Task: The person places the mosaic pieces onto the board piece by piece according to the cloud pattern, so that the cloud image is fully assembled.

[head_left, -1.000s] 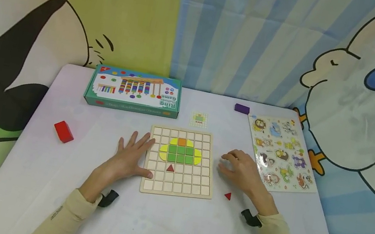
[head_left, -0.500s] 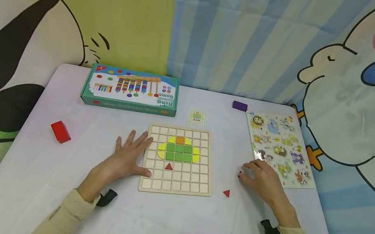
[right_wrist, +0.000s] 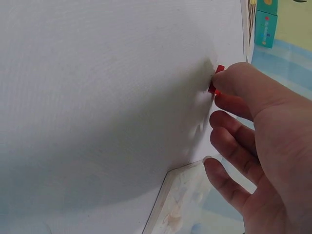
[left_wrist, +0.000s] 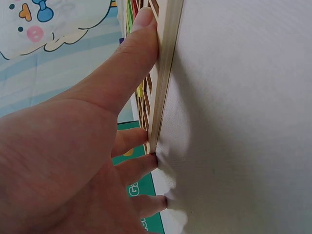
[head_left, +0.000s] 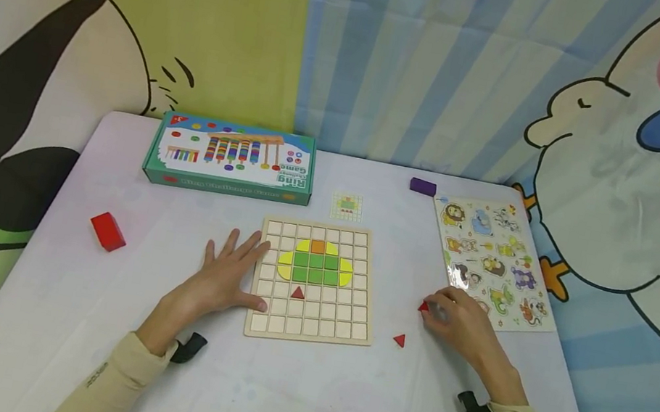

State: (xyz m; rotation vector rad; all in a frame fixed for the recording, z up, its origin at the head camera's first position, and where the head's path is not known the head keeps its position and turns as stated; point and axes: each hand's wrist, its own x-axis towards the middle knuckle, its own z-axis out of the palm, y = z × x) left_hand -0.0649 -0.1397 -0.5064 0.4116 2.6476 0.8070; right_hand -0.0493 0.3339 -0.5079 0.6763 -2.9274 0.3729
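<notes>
My left hand [head_left: 225,272] is spread at the left edge of the wooden grid board [head_left: 308,331]. Its thumb [left_wrist: 131,51] rests on the board and the other fingers reach along the edge. Green squares [head_left: 314,275], an orange square [head_left: 317,247] and yellow rounded pieces [head_left: 283,264] form a shape on the grid, with a red triangle [head_left: 297,293] below. To the right of the board, my right hand [head_left: 463,322] pinches another red triangle [right_wrist: 217,80] between thumb and index finger, partly hidden by them. A loose red triangle [head_left: 400,340] lies between hand and board.
An animal picture board [head_left: 513,313] lies just beyond my right hand. Behind the grid stand a small pattern card [head_left: 347,207] and a green game box [head_left: 226,185]. A purple block [head_left: 422,187] is at the back, a red block [head_left: 108,232] at the left.
My right hand has moved right, away from the grid board, and now shows a red triangle pinched in its fingertips. The left hand stays on the board; the view has shifted slightly.
</notes>
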